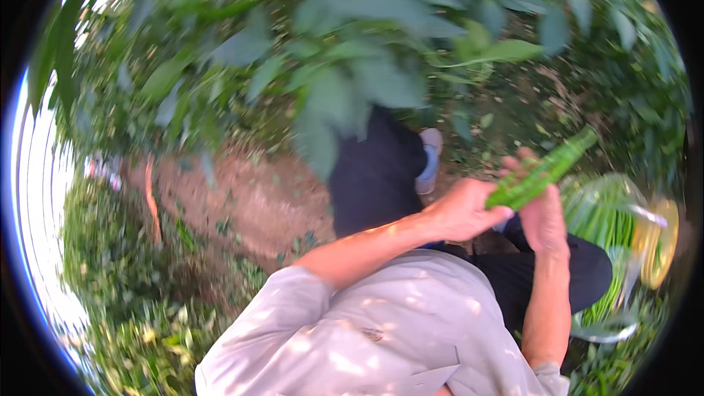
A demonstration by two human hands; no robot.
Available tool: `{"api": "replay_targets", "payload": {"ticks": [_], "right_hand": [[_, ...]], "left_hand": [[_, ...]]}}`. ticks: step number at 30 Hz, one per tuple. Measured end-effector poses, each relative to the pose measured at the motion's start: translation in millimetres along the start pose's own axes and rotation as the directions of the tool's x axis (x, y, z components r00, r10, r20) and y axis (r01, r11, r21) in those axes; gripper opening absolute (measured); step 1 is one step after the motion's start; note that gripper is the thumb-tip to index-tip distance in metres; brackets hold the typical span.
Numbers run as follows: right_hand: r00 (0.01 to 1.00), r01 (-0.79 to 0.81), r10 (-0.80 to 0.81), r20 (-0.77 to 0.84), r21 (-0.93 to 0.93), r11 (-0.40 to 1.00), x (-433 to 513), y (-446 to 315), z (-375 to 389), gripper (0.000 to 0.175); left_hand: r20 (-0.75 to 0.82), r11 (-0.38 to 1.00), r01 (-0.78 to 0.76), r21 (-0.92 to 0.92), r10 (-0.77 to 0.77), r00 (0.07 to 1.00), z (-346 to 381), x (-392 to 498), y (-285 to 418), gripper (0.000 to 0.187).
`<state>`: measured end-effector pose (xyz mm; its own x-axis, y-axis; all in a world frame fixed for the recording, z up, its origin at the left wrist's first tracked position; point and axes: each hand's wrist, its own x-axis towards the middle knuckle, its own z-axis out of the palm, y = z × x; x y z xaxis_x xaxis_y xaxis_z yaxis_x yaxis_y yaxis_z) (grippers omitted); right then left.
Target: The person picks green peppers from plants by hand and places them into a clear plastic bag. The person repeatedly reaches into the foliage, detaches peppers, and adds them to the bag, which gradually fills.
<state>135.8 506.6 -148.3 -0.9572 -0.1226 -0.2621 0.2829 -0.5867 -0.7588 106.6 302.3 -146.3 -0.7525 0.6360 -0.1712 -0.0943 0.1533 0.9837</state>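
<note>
A long bright-green vegetable, bumpy and slightly blurred, lies slantwise across both my hands; I cannot tell whether it is one pod or a bundle. My left hand grips its lower end, with the thumb along the near edge. Under its middle, my right hand holds it from the right, and some fingers show beyond its far side. Close to the right of my right hand stands a clear plastic bag filled with long thin green stalks or pods.
Broad leaves of climbing plants hang close before me, partly covering my dark trouser leg. A yellow round object sits beside the bag. Bare soil lies to the left, with an orange strip at its far end.
</note>
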Motion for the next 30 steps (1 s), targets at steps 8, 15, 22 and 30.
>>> {"api": "replay_targets", "payload": {"ticks": [8, 15, 22, 30], "right_hand": [[0.804, 0.252, -0.171, 0.569, -0.066, 0.966, 1.8, -31.4, 209.3, 0.04], [0.66, 0.514, 0.193, 0.726, -0.623, 0.589, 12.2, 67.6, 298.6, 0.044], [0.404, 0.902, 0.287, 0.868, -0.431, 0.033, 20.4, 115.9, 256.7, 0.019], [0.348, 0.938, 0.172, 0.922, -0.342, -0.065, 25.0, 132.5, 235.9, 0.017]], "left_hand": [[-0.51, 0.887, -0.397, 0.236, 0.46, 0.727, -40.9, -147.7, 96.2, 0.023], [-0.99, 0.817, -0.562, -0.133, -0.13, 0.045, -105.0, -298.1, -9.2, 0.023], [-0.462, 0.505, -0.833, -0.228, -0.809, -0.364, -105.5, -395.2, -283.2, 0.027], [-0.008, 0.47, -0.878, 0.087, -0.881, -0.473, -45.9, -540.3, -435.5, 0.029]]}}
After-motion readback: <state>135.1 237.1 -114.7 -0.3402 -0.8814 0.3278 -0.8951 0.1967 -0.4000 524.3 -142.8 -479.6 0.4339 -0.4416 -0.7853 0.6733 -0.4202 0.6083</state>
